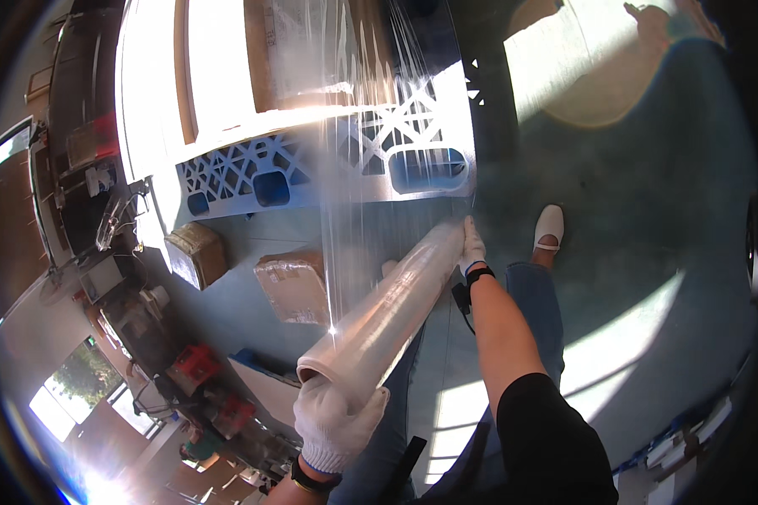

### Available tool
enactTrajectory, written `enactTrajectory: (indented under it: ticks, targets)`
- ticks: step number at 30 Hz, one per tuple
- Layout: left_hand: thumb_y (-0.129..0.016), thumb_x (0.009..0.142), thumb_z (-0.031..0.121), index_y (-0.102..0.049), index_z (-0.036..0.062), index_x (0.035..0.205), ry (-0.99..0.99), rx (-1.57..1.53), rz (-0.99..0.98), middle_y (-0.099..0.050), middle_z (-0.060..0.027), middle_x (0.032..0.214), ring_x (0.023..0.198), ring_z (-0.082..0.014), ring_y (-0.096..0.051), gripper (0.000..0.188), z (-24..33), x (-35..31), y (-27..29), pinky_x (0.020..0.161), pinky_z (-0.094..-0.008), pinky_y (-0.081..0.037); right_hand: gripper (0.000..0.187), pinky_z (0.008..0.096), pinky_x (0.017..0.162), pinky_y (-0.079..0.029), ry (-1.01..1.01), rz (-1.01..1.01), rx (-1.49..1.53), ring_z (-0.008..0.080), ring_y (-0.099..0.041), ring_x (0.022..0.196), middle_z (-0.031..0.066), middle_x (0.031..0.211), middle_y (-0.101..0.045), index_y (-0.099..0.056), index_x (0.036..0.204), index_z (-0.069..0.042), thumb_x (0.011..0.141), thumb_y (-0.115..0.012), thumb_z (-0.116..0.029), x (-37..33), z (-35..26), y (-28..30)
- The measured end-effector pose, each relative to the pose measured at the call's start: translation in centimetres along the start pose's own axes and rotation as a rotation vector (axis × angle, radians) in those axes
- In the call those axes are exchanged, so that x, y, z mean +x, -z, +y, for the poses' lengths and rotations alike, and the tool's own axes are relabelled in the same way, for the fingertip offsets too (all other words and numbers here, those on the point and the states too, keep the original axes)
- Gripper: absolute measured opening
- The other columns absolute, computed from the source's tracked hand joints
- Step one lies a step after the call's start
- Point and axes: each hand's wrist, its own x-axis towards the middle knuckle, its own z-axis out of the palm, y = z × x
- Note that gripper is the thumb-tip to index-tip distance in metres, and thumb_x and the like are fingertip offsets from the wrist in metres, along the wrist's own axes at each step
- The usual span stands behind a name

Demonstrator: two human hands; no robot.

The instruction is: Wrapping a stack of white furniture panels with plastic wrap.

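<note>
Gloved left hand (338, 425) and right hand (473, 246) clasping opposite ends of a film roll (387, 311) below the pale-blue lattice panel (303, 194), clear film (345, 227) stretched up across the panel, cardboard boxes (293, 288) beneath its left part

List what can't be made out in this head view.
All in the head view:
Left hand: some fingers hidden by the film roll.
Roll's far opening: turned away, at the right hand.
Load on the pallet: cut off by the upper edge.
Distant person: too small and blurred.
</note>
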Motion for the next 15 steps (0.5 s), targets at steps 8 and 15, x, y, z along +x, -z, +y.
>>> enactTrajectory:
  ticks: [8, 15]
  targets:
    - [-0.07, 0.069, 0.011, -0.067, 0.002, 0.079, 0.069, -0.138, 0.157, -0.062, -0.0099, 0.065, 0.063, -0.0262, -0.06, 0.014, -7.4, -1.2, 2.5, 0.061, -0.0353, -0.047, 0.056, 0.0365, 0.083, -0.049, -0.051, 0.002, -0.181, 0.024, -0.059, 0.096, 0.0094, 0.108, -0.061, -0.056, 0.112, -0.004, 0.086, -0.055, -0.053, -3.3, 6.8, -3.0]
    - [-0.077, 0.062, 0.008, -0.061, 0.0025, 0.073, -0.014, -0.234, 0.407, -0.063, -0.0131, 0.081, 0.072, -0.0271, -0.06, 0.02, -15.0, -2.5, 3.3, 0.064, -0.0367, -0.049, 0.059, 0.0441, 0.086, -0.048, -0.04, -0.115, -0.205, 0.0276, -0.056, 0.106, 0.0107, 0.119, -0.056, -0.046, 0.126, -0.008, 0.088, -0.05, -0.053, -3.2, 11.1, -6.7]
